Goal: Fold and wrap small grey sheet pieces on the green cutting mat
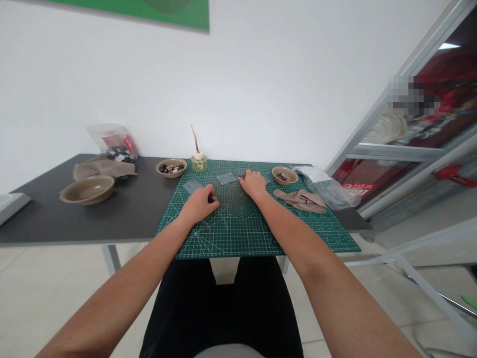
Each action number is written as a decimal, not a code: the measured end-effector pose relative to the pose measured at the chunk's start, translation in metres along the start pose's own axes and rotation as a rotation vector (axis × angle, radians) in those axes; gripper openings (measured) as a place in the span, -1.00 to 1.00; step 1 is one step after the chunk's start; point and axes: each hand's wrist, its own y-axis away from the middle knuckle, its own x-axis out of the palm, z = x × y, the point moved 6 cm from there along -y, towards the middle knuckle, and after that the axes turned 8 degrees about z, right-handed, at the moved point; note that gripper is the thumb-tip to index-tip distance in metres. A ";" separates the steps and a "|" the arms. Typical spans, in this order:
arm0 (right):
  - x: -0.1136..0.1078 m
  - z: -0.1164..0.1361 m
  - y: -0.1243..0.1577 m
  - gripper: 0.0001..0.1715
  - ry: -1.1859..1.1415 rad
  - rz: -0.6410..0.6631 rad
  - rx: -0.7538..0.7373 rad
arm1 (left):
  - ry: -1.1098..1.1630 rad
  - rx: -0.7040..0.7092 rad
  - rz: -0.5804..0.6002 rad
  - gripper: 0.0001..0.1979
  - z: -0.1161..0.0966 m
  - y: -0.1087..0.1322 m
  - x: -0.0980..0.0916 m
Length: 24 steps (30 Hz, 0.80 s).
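My left hand (201, 204) rests low over the green cutting mat (208, 243), its fingers curled in a pinch. Something small and dark shows at the fingertips, too small to name. Behind that hand lies a small clear plastic piece (192, 186), like a little bag or sheet. A second clear piece (226, 179) lies flat between the two hands. Farther right, my right hand (254, 184) is on the mat with bent fingers. A small dark item (243, 177) shows at its left fingertips, and a bit of clear plastic sticks out on its right side.
One bowl (172, 174) of dark and pale round pieces stands left, beside a glue bottle with a brush (199, 161). Another bowl (284, 181), brown cloth (303, 200) and a plastic bag (331, 191) lie right. Farther left are a larger bowl (87, 194) and a clear jar (117, 144).
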 end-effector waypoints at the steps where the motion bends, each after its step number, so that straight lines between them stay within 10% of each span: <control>1: -0.002 0.001 0.001 -0.49 0.006 -0.018 0.000 | 0.000 0.001 -0.002 -0.88 0.000 0.000 0.000; 11: 0.006 0.065 0.005 -0.25 -0.057 0.078 -0.314 | -0.001 0.033 -0.026 -0.89 -0.001 0.001 0.001; 24: 0.004 0.060 -0.003 -0.46 -0.044 0.206 -0.560 | 0.017 0.065 -0.028 -0.88 -0.004 0.003 0.000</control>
